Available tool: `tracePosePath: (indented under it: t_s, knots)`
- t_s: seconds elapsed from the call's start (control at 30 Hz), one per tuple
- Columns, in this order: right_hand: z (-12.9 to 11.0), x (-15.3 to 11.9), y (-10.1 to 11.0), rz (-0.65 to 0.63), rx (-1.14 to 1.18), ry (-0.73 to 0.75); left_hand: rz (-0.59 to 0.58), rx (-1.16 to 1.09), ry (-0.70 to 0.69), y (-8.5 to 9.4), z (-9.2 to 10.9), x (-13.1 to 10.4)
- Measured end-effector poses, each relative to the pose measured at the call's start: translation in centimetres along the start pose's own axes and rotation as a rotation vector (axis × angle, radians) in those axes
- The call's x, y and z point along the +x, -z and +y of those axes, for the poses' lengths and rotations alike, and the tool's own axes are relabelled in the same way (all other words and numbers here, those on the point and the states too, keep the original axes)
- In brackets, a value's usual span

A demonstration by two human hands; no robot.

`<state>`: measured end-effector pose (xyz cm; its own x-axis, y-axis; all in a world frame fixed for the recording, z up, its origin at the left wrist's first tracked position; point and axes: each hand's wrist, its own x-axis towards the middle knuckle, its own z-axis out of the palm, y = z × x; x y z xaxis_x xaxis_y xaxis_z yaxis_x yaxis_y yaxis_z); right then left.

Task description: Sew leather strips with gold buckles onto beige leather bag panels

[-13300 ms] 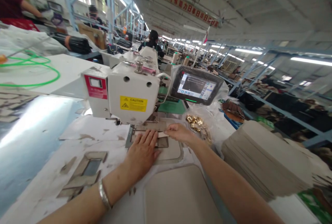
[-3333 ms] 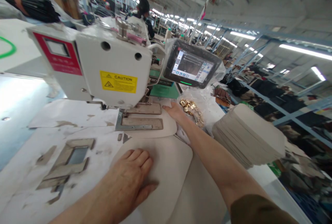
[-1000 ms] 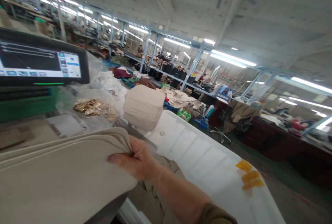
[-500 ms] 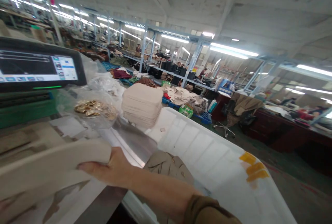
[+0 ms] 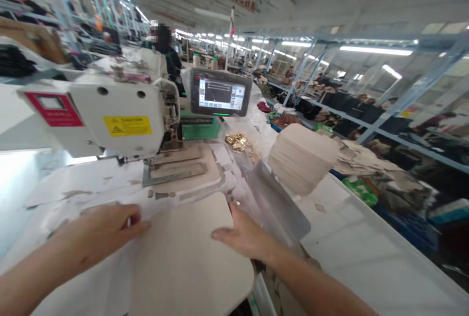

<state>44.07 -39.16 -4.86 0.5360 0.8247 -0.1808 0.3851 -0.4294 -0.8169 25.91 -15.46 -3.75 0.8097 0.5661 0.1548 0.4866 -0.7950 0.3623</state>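
A beige rounded panel [image 5: 186,257] lies flat at the front of the machine's work surface. My right hand [image 5: 245,233] grips its right edge, thumb on top and fingers underneath. My left hand [image 5: 110,225] is beside the panel's upper left edge, its fingers curled with the thumb close to the edge; what they hold, if anything, is hidden. Beyond the panel, a metal clamp frame [image 5: 176,174] of the sewing machine [image 5: 98,111] rests over another beige piece [image 5: 205,159]. To the right stands a tall stack of beige panels [image 5: 304,157].
A lit control screen [image 5: 221,92] stands behind the clamp. Gold metal parts [image 5: 238,141] lie in a clear bag. A large white bin [image 5: 366,228] fills the right side, and a person in dark clothes [image 5: 172,57] is farther back.
The view has swung left, bringing the sewing machine and my left hand into sight. The panel in my right hand is now seen flat instead of nearly edge-on.
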Motion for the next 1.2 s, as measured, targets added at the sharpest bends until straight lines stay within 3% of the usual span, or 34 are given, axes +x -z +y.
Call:
tracePosePath:
  t_s: [0.1,0.2,0.33,0.43,0.57,0.73,1.0,1.2]
  knots:
    - [-0.8,0.8,1.7,0.091,-0.328,0.052,-0.124,-0.001,-0.149,0.0,0.2,2.3]
    - [-0.3,4.3,4.0,0.224,-0.519,0.25,-0.062,0.033,-0.289,-1.8,0.4,3.4]
    - [1.8,10.2,5.0,0.145,-0.508,0.591,0.071,0.12,-0.364,-5.0,0.3,2.9]
    - [2.8,12.2,4.1,0.077,-0.535,0.67,0.108,0.141,-0.325,-6.1,0.6,1.7]
    - [3.0,11.6,3.5,0.052,-0.552,0.679,0.2,0.169,-0.267,-6.6,1.4,0.3]
    - [2.8,11.0,3.7,0.057,-0.522,0.681,0.295,0.212,-0.303,-6.6,1.7,-0.2]
    - [2.5,11.6,4.2,0.013,-0.519,0.702,0.247,0.21,-0.285,-6.4,2.0,0.0]
    - [2.7,11.8,4.3,0.005,-0.508,0.705,0.292,0.233,-0.286,-6.4,2.3,-0.7]
